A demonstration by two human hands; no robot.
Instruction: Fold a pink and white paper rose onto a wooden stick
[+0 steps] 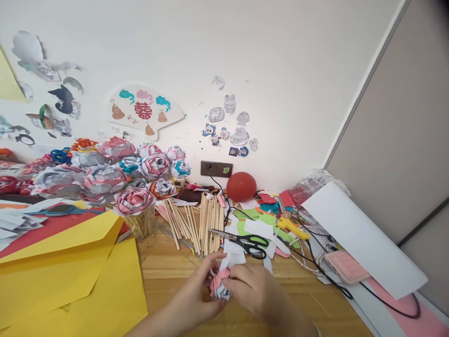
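Toward the wooden table's (164, 274) near edge, left hand (197, 291) and right hand (255, 289) together grip a pink-and-white paper flower (219, 282).

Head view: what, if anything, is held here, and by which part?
A pink-and-white paper piece: the left hand has its left side, and the right hand its right edge. Exact fingertip contacts are partly hidden.

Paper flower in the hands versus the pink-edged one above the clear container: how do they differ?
The held flower is gripped between the left hand and right hand; the pink-edged flower sits untouched above the clear container. The held flower looks smaller, though partly hidden; the pink-edged flower shows a full, rounded head. Both are pink and white paper.
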